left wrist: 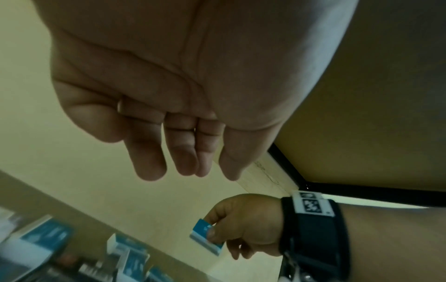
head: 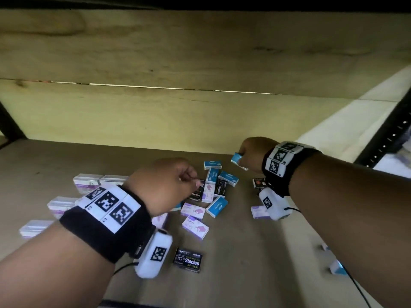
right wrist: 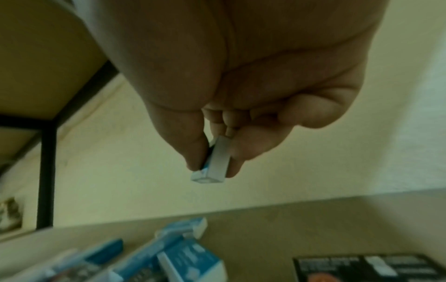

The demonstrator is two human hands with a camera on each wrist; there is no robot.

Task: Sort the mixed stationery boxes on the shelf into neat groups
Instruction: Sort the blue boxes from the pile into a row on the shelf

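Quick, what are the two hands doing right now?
Left hand: open, fingers loose, holding nothing.
Right hand: pinching a small blue box above the shelf.

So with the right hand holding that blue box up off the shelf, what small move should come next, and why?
Probably carry the blue box rightward and set it on bare shelf: the right hand pinches it above the mixed pile, while the left hand holds nothing.

A pale wooden back panel (head: 200, 52) rises behind everything, with a thin bright gap (head: 178, 88) running across between its boards. A black perforated metal upright (head: 387, 141) stands at the right, beside a whitish wall (head: 347, 127).
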